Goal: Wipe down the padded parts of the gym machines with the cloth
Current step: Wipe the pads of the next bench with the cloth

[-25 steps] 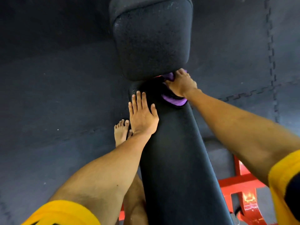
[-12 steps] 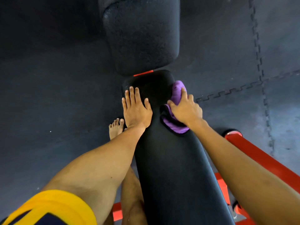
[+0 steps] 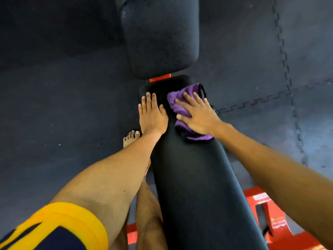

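A long black back pad (image 3: 196, 177) of a gym bench runs from the bottom of the view up to the middle. Beyond a narrow gap sits a wider black seat pad (image 3: 160, 37). A purple cloth (image 3: 180, 103) lies on the far right part of the long pad. My right hand (image 3: 198, 116) presses flat on the cloth with fingers spread. My left hand (image 3: 152, 114) rests flat on the pad's left edge, beside the cloth, holding nothing.
The bench's red metal frame (image 3: 266, 213) shows at the lower right, and a red bracket (image 3: 160, 77) sits in the gap between the pads. Dark interlocking rubber floor mats (image 3: 270, 78) surround the bench. My bare left foot (image 3: 130, 138) stands left of the pad.
My right hand has slid the cloth back from the gap between the pads, along the pad's right edge, and now lies flat on it. My left hand has stayed put.
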The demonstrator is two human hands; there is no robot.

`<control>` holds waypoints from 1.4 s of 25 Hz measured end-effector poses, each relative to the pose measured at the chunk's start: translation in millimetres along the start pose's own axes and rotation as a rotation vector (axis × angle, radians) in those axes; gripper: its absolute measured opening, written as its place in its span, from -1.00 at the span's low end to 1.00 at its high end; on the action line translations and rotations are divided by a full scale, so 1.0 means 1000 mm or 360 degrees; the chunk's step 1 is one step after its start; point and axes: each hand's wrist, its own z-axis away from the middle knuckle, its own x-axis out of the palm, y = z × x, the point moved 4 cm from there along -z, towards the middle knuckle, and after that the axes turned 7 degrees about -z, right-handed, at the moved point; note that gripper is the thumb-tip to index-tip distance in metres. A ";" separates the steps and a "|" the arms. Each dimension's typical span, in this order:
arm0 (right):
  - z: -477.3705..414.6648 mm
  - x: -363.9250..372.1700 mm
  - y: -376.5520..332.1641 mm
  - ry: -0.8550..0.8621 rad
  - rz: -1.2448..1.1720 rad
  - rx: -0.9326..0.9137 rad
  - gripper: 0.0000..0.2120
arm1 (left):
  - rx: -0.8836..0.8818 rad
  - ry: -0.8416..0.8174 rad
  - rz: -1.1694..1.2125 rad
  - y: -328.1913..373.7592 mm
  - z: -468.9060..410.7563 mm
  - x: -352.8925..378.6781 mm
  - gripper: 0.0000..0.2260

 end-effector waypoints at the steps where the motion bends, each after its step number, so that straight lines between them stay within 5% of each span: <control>1: 0.017 0.006 -0.007 -0.0050 0.0064 -0.0094 -0.26 | 0.0014 -0.0017 0.0036 -0.003 0.001 -0.001 -0.49; 5: 0.021 0.008 -0.004 -0.0102 0.0240 -0.0242 -0.31 | 0.0003 -0.0032 0.0222 -0.014 0.017 0.000 -0.46; 12: -0.109 0.000 -0.048 -0.0022 0.0093 -0.0007 -0.40 | -0.0160 0.0041 0.0389 -0.016 0.020 0.001 -0.44; 19: -0.024 0.006 -0.030 -0.0165 0.0043 -0.0587 -0.40 | -0.0203 -0.0097 0.0548 -0.022 0.042 0.001 -0.40; 24: -0.090 0.009 -0.065 -0.0134 0.0140 -0.0387 -0.44 | -0.0318 -0.0023 0.0620 -0.022 0.059 0.002 -0.41; 30: -0.125 0.015 -0.098 -0.0332 0.0308 -0.0798 -0.53 | -0.0367 -0.0029 0.0743 -0.020 0.059 -0.003 -0.36; 35: -0.167 0.005 -0.109 -0.0235 0.0348 -0.0509 -0.51 | -0.0342 -0.0026 0.0626 -0.020 0.059 0.002 -0.37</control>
